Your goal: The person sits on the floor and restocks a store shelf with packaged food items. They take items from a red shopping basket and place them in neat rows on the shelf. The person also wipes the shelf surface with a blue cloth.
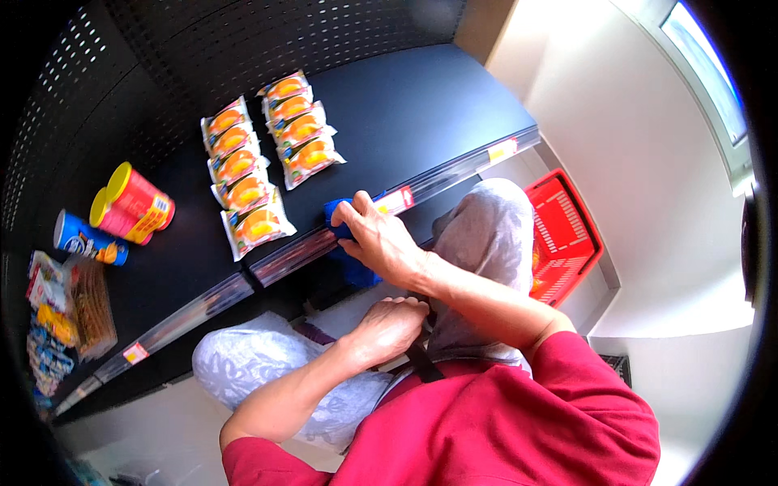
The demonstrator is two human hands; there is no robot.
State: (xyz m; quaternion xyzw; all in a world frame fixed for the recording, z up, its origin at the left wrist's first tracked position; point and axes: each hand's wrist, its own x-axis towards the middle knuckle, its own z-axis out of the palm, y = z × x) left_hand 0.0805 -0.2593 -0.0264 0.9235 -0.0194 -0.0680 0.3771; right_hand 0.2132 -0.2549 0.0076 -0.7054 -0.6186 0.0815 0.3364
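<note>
My right hand (386,243) grips a blue cloth (336,214) at the front edge of the black shelf (419,91). Part of the cloth lies on the clear price rail (298,256), and more of it hangs below. A red-and-white price tag (398,200) sits in the rail just beyond my fingers. Close to my lap, my left hand (392,328) is curled beside a dark strap; its fingertips are hidden, so whether it holds anything is unclear. Two rows of wrapped pastries, a left row (238,173) and a right row (302,127), lie behind the cloth.
Red canisters with yellow lids (143,197) and a blue canister (94,240) stand at the left, beside bagged snacks (51,316). A black perforated panel (243,36) backs the shelf. On the floor at right is a red plastic basket (562,237), near a white wall (614,164).
</note>
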